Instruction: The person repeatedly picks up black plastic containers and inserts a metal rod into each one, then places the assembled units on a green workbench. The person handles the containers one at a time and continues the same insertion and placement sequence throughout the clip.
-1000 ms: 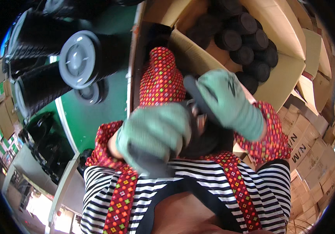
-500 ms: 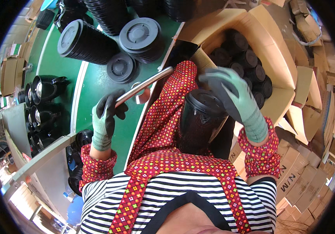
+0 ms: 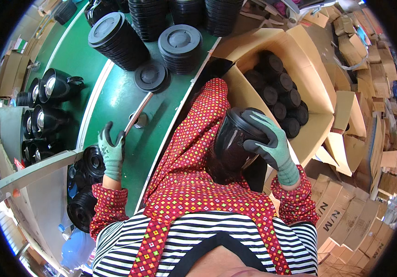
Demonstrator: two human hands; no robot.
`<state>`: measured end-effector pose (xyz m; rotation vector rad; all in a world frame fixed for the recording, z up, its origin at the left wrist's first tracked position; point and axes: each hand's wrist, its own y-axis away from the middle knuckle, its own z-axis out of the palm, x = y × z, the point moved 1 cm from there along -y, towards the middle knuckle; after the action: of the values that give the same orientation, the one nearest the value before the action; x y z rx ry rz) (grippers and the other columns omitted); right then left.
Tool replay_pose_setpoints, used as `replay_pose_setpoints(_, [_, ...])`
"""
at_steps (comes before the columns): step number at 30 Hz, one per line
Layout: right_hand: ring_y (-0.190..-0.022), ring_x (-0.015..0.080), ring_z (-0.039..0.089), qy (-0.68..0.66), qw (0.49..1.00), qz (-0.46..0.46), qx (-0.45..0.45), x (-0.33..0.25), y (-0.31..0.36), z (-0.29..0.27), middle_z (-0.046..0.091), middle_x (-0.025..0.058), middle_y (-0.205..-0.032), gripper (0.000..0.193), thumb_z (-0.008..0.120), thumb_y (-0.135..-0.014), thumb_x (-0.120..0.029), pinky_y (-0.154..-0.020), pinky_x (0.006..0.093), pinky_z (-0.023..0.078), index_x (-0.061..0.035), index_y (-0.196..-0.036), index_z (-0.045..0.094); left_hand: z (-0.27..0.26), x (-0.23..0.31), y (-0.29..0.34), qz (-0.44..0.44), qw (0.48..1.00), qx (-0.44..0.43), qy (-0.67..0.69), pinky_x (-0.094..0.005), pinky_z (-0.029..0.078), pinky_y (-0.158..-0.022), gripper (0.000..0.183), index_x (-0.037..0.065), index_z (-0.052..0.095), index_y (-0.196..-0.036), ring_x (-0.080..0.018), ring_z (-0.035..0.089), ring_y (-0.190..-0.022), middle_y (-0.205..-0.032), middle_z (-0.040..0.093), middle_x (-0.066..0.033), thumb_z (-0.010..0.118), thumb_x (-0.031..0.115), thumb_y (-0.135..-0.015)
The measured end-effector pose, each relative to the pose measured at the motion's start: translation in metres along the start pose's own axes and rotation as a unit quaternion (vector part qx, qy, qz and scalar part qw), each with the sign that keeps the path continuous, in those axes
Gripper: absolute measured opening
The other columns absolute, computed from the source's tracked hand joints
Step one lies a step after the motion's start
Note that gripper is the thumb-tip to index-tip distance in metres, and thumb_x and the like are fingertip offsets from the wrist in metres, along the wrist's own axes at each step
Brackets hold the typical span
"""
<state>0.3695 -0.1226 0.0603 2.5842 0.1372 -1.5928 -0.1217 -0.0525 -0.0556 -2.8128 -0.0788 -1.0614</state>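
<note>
On my lap stands a glossy black jug-like container (image 3: 228,147), tilted, with a flat black lid (image 3: 241,121) on top. My right hand (image 3: 270,143), in a green-and-black glove, wraps round the lid's edge and the upper side. My left hand (image 3: 111,150), gloved alike, is over the green table with its fingers apart. By its fingertips lies a long shiny metal rod (image 3: 137,112), and the hand does not close round it. A small round metal piece (image 3: 141,120) sits beside the rod.
Stacks of black lids (image 3: 180,46) stand at the table's far end, with a low pile (image 3: 151,76) nearer. Black jugs (image 3: 53,85) lie at the left. An open carton (image 3: 309,74) at my right holds several black containers (image 3: 282,83). A metal rail (image 3: 37,171) crosses beside my left arm.
My left hand has let go of the metal rod, which now rests on the table, and drawn back. My right hand has come down onto the lidded container.
</note>
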Motion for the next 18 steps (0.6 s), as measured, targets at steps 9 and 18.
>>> replay_pose_setpoints(9, [-0.127, 0.0322, 0.062, 0.124, 0.980, -0.120, 0.094, -0.049, 0.006, 0.032, 0.068, 0.0152, -0.134, 0.059, 0.087, -0.079, -0.023, -0.111, 0.0413, 0.046, -0.0015, -0.131, 0.069, 0.091, 0.215, 0.010, 0.094, 0.807, -0.277, 0.514, -0.0390, 0.038, -0.119, 0.048, -0.001, 0.044, -0.155, -0.0270, 0.050, -0.142, -0.153, 0.052, -0.0181, 0.038, 0.025, -0.115])
replay_pose_setpoints(18, [-0.124, 0.0199, 0.063, -0.400, 0.889, 0.002, 0.223, 0.014, 0.011, 0.035, 0.066, 0.0131, -0.137, 0.056, 0.042, -0.114, -0.042, -0.110, 0.0345, 0.046, 0.0027, -0.140, 0.060, 0.111, 0.229, -0.001, 0.213, 0.837, -0.320, 0.390, -0.0393, 0.049, -0.110, 0.043, -0.006, 0.064, -0.132, -0.0318, 0.066, -0.122, -0.131, 0.069, -0.0201, 0.047, 0.021, -0.104])
